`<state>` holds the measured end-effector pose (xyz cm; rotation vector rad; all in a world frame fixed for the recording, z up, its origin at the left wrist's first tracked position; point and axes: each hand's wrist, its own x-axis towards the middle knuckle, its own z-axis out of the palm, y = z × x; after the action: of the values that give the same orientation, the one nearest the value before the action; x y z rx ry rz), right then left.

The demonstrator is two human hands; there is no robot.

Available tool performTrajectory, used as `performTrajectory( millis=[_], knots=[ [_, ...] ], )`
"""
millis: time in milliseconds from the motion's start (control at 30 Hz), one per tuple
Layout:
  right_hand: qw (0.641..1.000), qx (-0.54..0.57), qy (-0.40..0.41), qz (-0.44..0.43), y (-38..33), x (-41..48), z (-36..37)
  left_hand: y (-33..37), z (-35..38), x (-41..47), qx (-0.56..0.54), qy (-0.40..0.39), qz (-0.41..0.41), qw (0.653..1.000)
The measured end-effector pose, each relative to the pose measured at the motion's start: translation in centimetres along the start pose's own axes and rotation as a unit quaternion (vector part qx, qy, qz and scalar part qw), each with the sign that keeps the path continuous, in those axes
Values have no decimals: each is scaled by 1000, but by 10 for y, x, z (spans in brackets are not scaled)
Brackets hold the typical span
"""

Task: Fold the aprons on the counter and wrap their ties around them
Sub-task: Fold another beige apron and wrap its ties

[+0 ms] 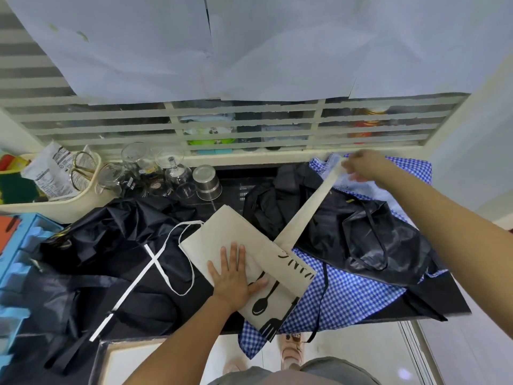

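Counter (233, 184): left hand (236, 276) flat on beige apron (222, 229); right hand (361, 165), outstretched, pinches strap (311, 207).

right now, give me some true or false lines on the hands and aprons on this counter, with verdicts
1. The left hand lies flat on the folded beige apron. True.
2. The right hand holds a black tie. False: it pinches the beige tie, pulled taut.
3. The blue checked apron lies partly under the beige apron. True.
4. The scissors lie on the beige apron. False: they stand in the cream basket at the left.
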<state>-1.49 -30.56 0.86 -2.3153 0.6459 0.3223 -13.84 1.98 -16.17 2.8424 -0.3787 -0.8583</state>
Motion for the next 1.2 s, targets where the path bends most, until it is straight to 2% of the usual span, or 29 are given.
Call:
performTrajectory(
  millis=[33,67,100,133,167,200,267,300,333,367,433,567,667,733,767,800,833,900,967,1000,1067,1133,1200],
  knots=[
    [989,-145,25,-20,7,-7,12,0,1,0,0,3,1,1000],
    [968,-237,54,-68,13,-20,25,-1,2,0,1,8,3,1000],
    [953,-260,72,-140,19,-33,39,-2,4,1,1,12,5,1000],
    [941,-250,53,-223,26,-47,54,-3,5,2,-8,15,8,1000],
    [918,-254,-2,-303,32,-60,68,-5,6,3,-20,20,13,1000],
    [878,-292,-79,-371,40,-73,84,-8,7,4,-32,26,22,999],
    [759,-400,-215,-465,58,-87,120,-16,9,1,-53,36,52,997],
    [712,-440,-255,-484,66,-91,134,-20,10,-2,-52,44,75,995],
    [683,-466,-278,-489,72,-93,146,-24,12,-8,-43,50,96,993],
    [673,-475,-282,-492,76,-94,154,-29,16,-14,-29,64,113,991],
    [677,-477,-268,-492,81,-91,161,-34,26,-28,-18,94,137,986],
    [704,-457,-269,-471,88,-77,164,-40,43,-50,-40,106,155,981],
    [689,-411,-193,-565,98,-66,163,-45,47,-53,-37,101,162,981],
    [683,-399,-159,-591,100,-62,162,-49,47,-53,-50,97,163,981],
    [689,-385,-168,-590,98,-64,164,-51,47,-52,-57,99,165,980],
    [704,-364,-192,-578,93,-68,165,-52,46,-50,-61,101,171,978],
    [735,-337,-232,-541,84,-74,165,-52,46,-49,-65,102,182,976],
    [795,-304,-330,-408,63,-83,163,-52,45,-48,-75,99,209,970],
    [821,-249,-404,-319,45,-86,159,-54,47,-44,-102,89,225,965],
    [831,-206,-427,-291,40,-85,157,-54,48,-42,-141,84,226,960],
    [853,-123,-437,-258,30,-81,150,-53,46,-39,-286,88,191,935],
    [864,-90,-437,-234,26,-75,146,-46,38,-39,-451,90,141,876],
    [849,-113,-457,-241,25,-73,144,-39,28,-40,-541,88,99,830]
  ],
)
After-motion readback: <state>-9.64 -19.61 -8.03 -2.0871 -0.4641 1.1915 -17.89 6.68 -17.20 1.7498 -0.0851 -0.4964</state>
